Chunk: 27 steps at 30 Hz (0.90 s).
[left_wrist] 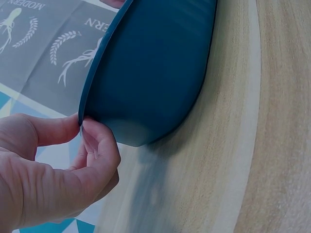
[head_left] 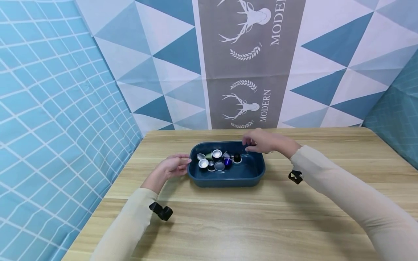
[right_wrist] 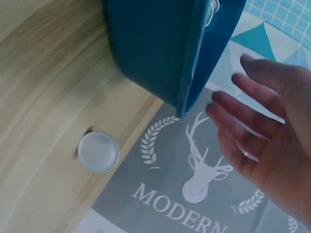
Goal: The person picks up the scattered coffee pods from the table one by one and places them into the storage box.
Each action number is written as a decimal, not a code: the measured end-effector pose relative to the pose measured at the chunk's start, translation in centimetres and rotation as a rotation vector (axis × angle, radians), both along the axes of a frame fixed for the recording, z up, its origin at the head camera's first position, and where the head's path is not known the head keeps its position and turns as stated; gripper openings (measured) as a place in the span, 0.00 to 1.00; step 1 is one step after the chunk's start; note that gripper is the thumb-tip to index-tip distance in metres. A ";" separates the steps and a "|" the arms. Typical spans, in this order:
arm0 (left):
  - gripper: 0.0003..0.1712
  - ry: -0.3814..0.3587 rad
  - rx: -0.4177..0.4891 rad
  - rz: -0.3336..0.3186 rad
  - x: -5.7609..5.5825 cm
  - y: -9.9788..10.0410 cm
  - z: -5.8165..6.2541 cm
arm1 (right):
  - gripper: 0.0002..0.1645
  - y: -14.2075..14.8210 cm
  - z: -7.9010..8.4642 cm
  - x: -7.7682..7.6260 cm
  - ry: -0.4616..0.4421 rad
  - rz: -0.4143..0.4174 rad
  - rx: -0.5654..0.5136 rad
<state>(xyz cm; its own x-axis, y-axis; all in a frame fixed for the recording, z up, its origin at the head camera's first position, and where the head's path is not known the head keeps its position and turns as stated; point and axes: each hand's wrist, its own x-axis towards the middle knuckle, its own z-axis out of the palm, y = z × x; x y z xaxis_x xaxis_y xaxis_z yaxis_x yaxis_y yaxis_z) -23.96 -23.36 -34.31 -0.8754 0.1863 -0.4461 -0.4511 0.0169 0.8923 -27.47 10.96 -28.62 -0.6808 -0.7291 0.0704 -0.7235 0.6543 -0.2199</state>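
Observation:
A dark blue rectangular tub (head_left: 225, 182) with rounded corners stands on the table, holding several coffee capsules. Among them are a blue capsule (head_left: 228, 162), a black one (head_left: 237, 158) and silver-lidded ones such as this capsule (head_left: 203, 164). At the tub's left end my left hand (head_left: 174, 165) pinches the rim between thumb and fingers, plain in the left wrist view. Above the tub's back right corner is my right hand (head_left: 259, 140), fingers loosely bent and apart, holding nothing. The right wrist view shows a single capsule (right_wrist: 98, 151) with a pale round lid on the table outside the tub.
The wooden table (head_left: 222, 221) extends in front and to both sides. Behind it hangs a patterned cloth (head_left: 248, 72) with deer prints. Blue checked sheeting (head_left: 58, 90) closes the left side, and a teal sheet (head_left: 396, 105) hangs at the right.

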 end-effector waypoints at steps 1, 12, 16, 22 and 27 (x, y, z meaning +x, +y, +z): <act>0.24 0.000 -0.001 -0.001 0.0 0.0 -0.1 | 0.11 0.2 -0.2 0.0 0.014 -0.017 -0.013; 0.26 -0.005 0.011 0.006 -0.3 0.0 0.0 | 0.14 2.3 -2.0 -0.9 0.112 -0.157 -0.085; 0.26 -0.015 0.009 0.016 -0.4 0.0 0.0 | 0.14 3.1 -2.9 -1.5 0.119 -0.175 -0.102; 0.25 -0.020 0.010 0.023 -0.5 0.0 0.0 | 0.12 4.1 -3.8 -2.2 0.098 -0.220 -0.107; 0.24 -0.013 0.005 0.014 -0.4 0.0 -0.1 | 0.12 4.4 -4.3 -2.7 0.086 -0.238 -0.116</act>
<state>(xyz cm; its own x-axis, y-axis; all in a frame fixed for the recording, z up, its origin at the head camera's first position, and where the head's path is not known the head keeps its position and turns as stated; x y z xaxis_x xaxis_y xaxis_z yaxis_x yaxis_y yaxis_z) -24.35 -23.40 -34.38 -0.8723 0.1763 -0.4562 -0.4624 0.0061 0.8866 -30.16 15.34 -32.88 -0.8201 -0.5326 0.2091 -0.5713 0.7824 -0.2480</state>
